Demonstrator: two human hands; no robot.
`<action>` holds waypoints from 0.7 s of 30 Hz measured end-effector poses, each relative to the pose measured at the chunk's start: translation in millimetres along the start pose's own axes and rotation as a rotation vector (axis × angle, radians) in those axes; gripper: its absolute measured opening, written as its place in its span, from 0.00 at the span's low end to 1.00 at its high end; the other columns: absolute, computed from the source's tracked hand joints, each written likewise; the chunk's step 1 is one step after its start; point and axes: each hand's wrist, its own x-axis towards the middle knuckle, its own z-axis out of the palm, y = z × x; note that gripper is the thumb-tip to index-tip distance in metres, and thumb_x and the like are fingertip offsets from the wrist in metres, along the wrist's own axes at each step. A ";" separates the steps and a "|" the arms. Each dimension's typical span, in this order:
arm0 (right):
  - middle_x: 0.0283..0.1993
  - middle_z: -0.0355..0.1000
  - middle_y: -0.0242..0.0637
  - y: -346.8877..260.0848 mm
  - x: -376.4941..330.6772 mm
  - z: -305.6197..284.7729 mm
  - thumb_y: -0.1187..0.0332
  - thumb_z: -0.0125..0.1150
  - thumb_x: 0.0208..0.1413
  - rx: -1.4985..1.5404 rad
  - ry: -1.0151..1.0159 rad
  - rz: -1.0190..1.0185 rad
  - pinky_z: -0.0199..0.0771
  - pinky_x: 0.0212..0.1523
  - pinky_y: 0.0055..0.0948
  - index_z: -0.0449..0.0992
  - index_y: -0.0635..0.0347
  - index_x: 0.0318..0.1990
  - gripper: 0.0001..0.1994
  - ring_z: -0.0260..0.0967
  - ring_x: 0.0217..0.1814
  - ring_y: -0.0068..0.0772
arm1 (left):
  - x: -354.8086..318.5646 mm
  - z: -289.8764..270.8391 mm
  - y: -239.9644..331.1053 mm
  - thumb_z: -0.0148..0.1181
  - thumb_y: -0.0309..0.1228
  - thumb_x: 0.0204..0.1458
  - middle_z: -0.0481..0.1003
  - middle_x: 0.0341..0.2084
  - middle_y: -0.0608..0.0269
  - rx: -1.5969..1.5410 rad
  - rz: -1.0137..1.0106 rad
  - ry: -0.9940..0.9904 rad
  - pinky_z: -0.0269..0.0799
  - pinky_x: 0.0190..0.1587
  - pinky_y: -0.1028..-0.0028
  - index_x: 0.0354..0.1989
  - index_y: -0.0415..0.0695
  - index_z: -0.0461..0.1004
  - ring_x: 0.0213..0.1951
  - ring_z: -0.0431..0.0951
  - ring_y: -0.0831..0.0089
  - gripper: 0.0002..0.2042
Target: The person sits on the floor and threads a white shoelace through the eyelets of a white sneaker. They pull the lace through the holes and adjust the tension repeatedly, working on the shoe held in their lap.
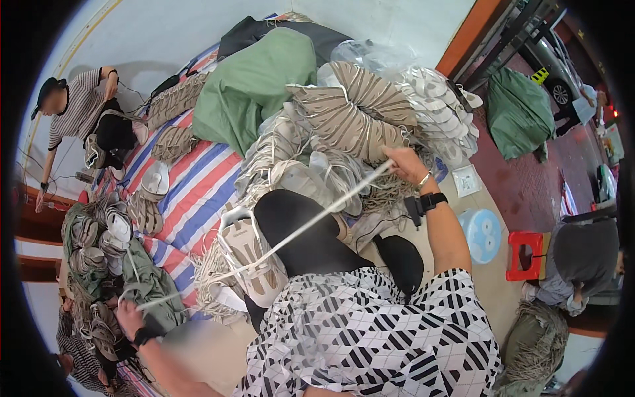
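A long white shoelace (291, 235) is stretched taut between my two hands, crossing over my black-clad knee. My left hand (129, 319) grips one end at the lower left, arm held out wide. My right hand (405, 162) grips the other end at the upper right, above a heap of beige shoe uppers (357, 112). The lace passes through a beige and white sneaker (254, 255) that rests against my left knee. I wear a black watch and a thin bracelet on the right wrist and a black band on the left wrist.
A striped red, white and blue sheet (198, 192) covers the floor, with piles of shoes, laces and green sacks (251, 83) on it. A person in a striped shirt (76, 109) sits at far left. A red stool (526, 255), a pale blue round fan (483, 233) and another seated person (582, 261) are at right.
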 end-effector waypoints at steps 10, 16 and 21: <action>0.16 0.70 0.37 150.6 4.8 -177.1 0.62 0.60 0.51 -0.088 0.651 0.224 0.57 0.13 0.30 0.72 0.64 0.17 0.17 0.68 0.14 0.30 | -116.4 -114.4 -46.2 0.53 0.31 0.47 0.72 0.27 0.58 0.281 -0.936 0.241 0.65 0.33 0.68 0.36 0.43 0.72 0.32 0.71 0.65 0.09; 0.18 0.71 0.35 215.4 32.2 -180.1 0.65 0.61 0.49 -0.346 0.253 0.300 0.55 0.12 0.31 0.76 0.61 0.21 0.10 0.65 0.12 0.28 | -45.6 -19.2 30.4 0.53 0.32 0.52 0.72 0.30 0.68 -0.820 -0.573 0.102 0.64 0.32 0.78 0.47 0.45 0.71 0.36 0.71 0.77 0.14; 0.19 0.72 0.38 181.7 44.6 -142.4 0.74 0.56 0.50 -0.275 -0.113 0.410 0.63 0.13 0.30 0.76 0.63 0.28 0.04 0.67 0.16 0.29 | -5.6 131.7 266.8 0.53 0.38 0.57 0.60 0.16 0.75 -1.029 -0.610 -0.380 0.52 0.22 0.83 0.30 0.48 0.70 0.19 0.59 0.86 0.08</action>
